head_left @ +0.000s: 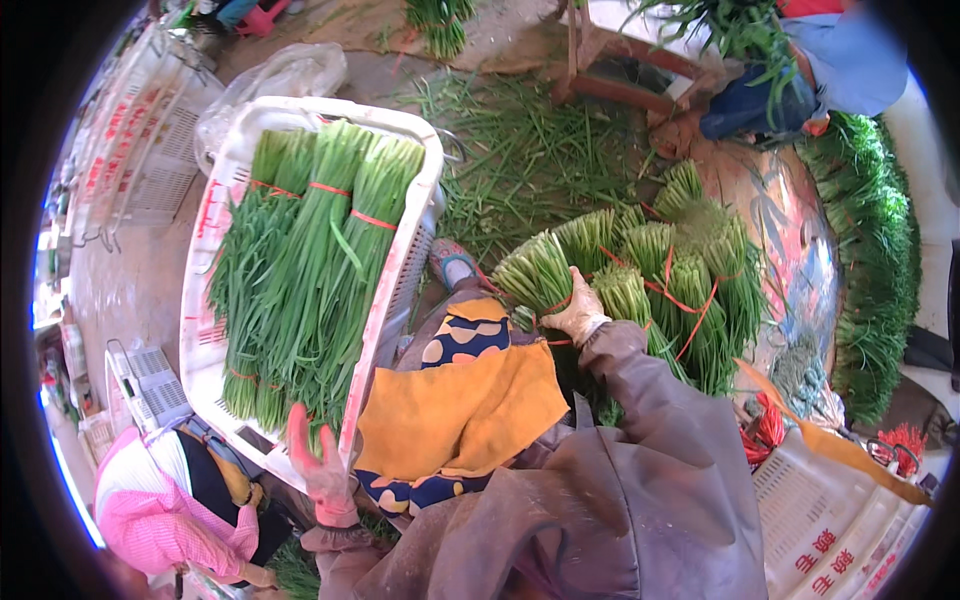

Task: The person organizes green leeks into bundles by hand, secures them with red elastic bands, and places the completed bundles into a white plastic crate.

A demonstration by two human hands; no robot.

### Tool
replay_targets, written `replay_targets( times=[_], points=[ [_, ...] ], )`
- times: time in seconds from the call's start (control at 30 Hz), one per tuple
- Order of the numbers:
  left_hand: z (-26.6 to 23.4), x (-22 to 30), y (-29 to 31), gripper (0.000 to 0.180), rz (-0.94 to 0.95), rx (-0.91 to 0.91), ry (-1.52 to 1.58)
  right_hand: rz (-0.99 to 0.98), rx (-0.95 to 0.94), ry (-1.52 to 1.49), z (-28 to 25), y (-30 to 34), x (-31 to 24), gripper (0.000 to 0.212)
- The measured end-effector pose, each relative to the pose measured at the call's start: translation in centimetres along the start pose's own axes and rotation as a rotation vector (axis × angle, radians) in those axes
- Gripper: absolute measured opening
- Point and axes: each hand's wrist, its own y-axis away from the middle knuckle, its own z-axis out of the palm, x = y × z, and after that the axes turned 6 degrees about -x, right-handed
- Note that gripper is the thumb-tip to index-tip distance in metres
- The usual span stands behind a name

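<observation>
A white plastic crate [430,165] stands to my left, with tied bundles of garlic chives [335,240] laid lengthwise in it. My left hand [325,478] is at the crate's near end, fingers spread over the rim beside the bundle ends, holding nothing. On the right, my right hand [580,312] is closed around a chive bundle [535,272] near its red tie, the pale cut ends facing away from me. Part of that bundle is hidden behind my hand and sleeve. More tied bundles [690,290] stand packed together just right of it.
Loose chive stalks [540,150] litter the floor ahead. A person in pink [170,500] works at lower left, another in blue [845,75] at upper right. Stacked crates [130,130] stand far left, more crates [820,500] lower right. A long chive row [870,270] lines the right.
</observation>
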Motion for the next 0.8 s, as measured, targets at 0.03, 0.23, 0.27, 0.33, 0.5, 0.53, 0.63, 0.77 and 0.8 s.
replay_targets(
  times=[0.03,0.23,0.27,0.33,0.5,0.53,0.63,0.77,0.8],
  points=[
    [0.9,2.7,-0.3,0.049,0.033,-0.024,0.100,-0.052,0.057,0.042,-2.0,1.7,-3.4,0.127],
    [2.5,12.8,-3.4,0.058,0.092,-0.535,0.946,-1.044,0.279,0.031,-11.5,9.9,-17.9,0.120],
    [2.0,13.9,-4.9,0.076,-0.027,-0.745,1.006,-1.017,0.174,0.108,-12.8,12.8,-21.3,0.112],
    [2.5,15.4,-4.6,0.077,0.008,-0.809,1.283,-1.542,-0.124,0.305,-14.2,14.2,-26.7,0.098],
    [4.0,17.8,-1.9,0.084,-0.497,-1.186,1.671,-1.601,0.178,0.915,-10.4,19.7,-27.0,0.095],
    [4.5,17.9,-1.4,0.086,-0.622,-1.295,1.732,-1.544,0.298,0.930,-10.3,20.1,-26.1,0.095],
    [5.8,16.9,0.3,0.089,-0.247,-1.120,1.544,-1.415,0.461,0.594,-10.1,19.6,-22.7,0.080],
    [6.2,14.0,2.6,0.085,-0.302,-0.988,1.669,-1.011,0.097,-0.132,-8.4,24.4,-19.1,0.051],
    [6.5,13.5,2.3,0.079,-0.216,-0.955,1.615,-1.013,0.060,-0.129,-8.1,26.2,-19.2,0.048]
  ],
)
